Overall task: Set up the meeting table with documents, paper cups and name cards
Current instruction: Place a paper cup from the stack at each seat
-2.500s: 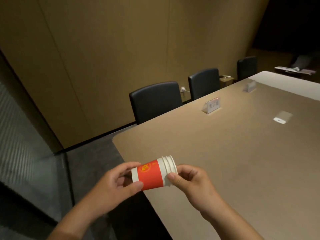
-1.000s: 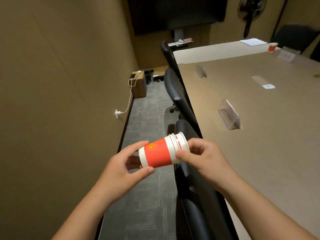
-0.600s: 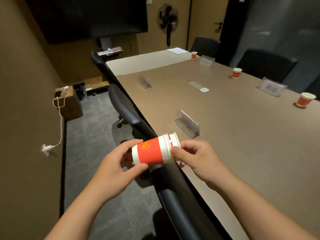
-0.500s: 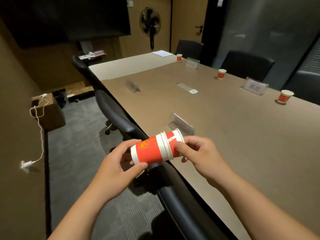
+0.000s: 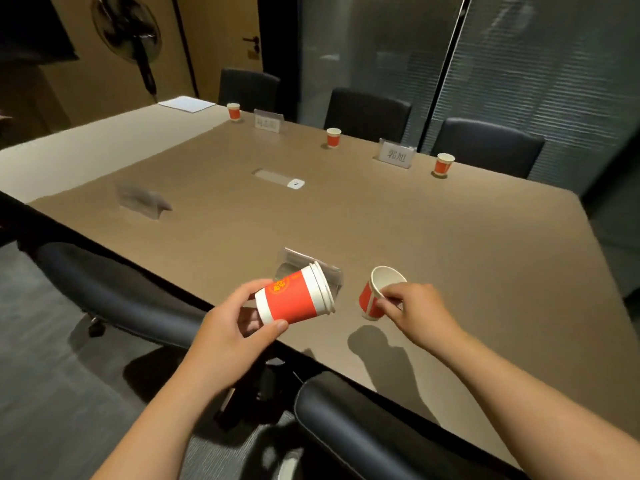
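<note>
Up close, left hand [image 5: 228,327] fingers grip cup stack [image 5: 294,299]; right hand [image 5: 415,311] pinches single cup [image 5: 372,294]; name card [image 5: 396,154] reads 郭旭

Both bare forearms are reaching forward, the left hand [image 5: 227,329] curling thumb and fingers round the base end of a sideways cup stack [image 5: 296,299], the right hand [image 5: 417,311], knuckles up, pinching the rim of a single tilted cup [image 5: 375,292] just beside it.
</note>
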Action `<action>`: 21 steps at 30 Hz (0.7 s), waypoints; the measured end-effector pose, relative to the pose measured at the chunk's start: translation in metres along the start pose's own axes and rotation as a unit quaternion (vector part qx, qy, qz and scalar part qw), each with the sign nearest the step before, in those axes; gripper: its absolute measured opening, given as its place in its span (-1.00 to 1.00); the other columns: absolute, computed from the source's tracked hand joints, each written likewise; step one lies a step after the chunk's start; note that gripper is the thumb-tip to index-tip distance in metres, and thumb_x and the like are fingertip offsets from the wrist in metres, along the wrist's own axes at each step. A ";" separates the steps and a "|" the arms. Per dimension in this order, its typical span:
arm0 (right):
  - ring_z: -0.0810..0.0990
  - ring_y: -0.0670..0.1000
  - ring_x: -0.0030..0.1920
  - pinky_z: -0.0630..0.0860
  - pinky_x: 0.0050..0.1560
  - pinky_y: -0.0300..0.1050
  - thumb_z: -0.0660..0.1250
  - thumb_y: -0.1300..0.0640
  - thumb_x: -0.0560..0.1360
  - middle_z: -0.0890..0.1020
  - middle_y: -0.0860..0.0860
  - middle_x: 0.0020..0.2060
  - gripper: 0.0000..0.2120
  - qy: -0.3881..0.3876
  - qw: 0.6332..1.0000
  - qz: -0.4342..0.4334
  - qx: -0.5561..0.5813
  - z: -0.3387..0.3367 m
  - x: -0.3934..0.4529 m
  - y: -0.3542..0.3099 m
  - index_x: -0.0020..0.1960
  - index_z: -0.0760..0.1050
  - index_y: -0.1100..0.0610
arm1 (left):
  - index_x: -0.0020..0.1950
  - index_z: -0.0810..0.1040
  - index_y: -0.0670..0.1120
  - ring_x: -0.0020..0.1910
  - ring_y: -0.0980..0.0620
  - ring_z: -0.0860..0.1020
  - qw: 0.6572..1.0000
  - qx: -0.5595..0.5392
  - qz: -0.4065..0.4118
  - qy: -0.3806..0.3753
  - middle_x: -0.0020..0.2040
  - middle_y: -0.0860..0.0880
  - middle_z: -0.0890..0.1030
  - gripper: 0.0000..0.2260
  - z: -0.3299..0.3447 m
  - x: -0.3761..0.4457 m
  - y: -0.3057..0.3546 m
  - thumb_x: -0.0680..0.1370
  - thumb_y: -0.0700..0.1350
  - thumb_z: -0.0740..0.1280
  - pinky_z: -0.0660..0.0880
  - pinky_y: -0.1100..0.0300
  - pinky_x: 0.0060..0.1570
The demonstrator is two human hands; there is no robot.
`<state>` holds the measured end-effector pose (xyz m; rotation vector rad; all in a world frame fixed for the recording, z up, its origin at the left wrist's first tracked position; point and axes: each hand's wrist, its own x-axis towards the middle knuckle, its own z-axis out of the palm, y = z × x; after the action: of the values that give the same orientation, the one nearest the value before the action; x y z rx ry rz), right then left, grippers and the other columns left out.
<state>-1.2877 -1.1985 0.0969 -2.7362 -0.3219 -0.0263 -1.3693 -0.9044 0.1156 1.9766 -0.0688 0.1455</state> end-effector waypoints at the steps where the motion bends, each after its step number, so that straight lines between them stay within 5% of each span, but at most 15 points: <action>1: 0.63 0.14 -0.10 0.52 -0.12 -0.03 0.29 0.05 0.54 0.71 0.03 -0.17 -0.83 -0.016 0.999 0.010 -0.038 0.012 0.008 0.008 -0.14 0.63 0.05 | 0.17 0.53 0.22 -0.06 0.21 0.65 1.000 0.003 0.002 -0.006 0.03 0.30 0.63 -0.51 -0.001 0.012 -0.005 0.42 -0.27 0.54 0.51 0.48 -0.12; 6: 0.63 0.15 0.00 0.40 -0.06 -0.10 0.23 0.11 0.51 0.70 0.03 -0.08 -0.82 -0.058 0.982 0.052 -0.171 0.071 0.047 0.035 -0.06 0.61 0.03 | 0.10 0.53 0.33 -0.10 0.10 0.64 0.998 0.024 -0.018 -0.060 0.02 0.30 0.62 -0.49 -0.007 0.067 -0.030 0.43 -0.27 0.52 0.53 0.47 -0.14; 9: 0.62 0.14 0.04 0.39 0.02 -0.09 0.22 0.17 0.49 0.70 0.02 -0.02 -0.83 -0.094 0.973 0.092 -0.191 0.104 0.063 0.048 -0.04 0.58 0.04 | 0.10 0.51 0.42 -0.10 0.19 0.66 0.996 0.031 -0.026 -0.085 0.02 0.33 0.63 -0.43 -0.010 0.096 -0.042 0.44 -0.27 0.51 0.54 0.47 -0.11; 14: 0.60 0.13 0.08 0.38 0.04 -0.07 0.27 -0.01 0.56 0.67 0.02 0.00 -0.87 -0.127 0.973 0.115 -0.157 0.118 0.073 0.055 0.00 0.56 0.00 | 0.11 0.53 0.41 -0.07 0.19 0.67 0.992 0.019 -0.050 -0.119 0.04 0.29 0.64 -0.43 -0.008 0.129 -0.063 0.45 -0.28 0.51 0.55 0.45 -0.12; 18: 0.57 0.07 0.18 0.36 0.10 -0.04 0.37 -0.09 0.51 0.66 -0.07 0.08 -0.75 0.004 0.989 0.108 -0.105 0.092 0.066 0.041 0.13 0.60 -0.02 | 0.19 0.51 0.37 -0.01 0.15 0.67 0.986 0.014 -0.067 -0.150 0.08 0.25 0.64 -0.45 -0.009 0.150 -0.075 0.46 -0.24 0.51 0.63 0.24 -0.03; 21: 0.64 -0.05 0.03 0.47 0.02 -0.12 0.38 -0.03 0.52 0.71 -0.15 -0.01 -0.84 0.091 0.978 0.121 0.142 0.060 0.076 0.000 0.07 0.66 -0.06 | 0.19 0.51 0.37 0.01 0.16 0.66 0.986 0.009 -0.068 -0.152 0.08 0.26 0.64 -0.45 -0.014 0.159 -0.080 0.45 -0.24 0.51 0.60 0.27 -0.07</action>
<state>-1.2147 -1.1590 0.0457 -2.4480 0.0579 -0.1508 -1.2033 -0.8569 0.0699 2.0005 -0.1293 -0.2469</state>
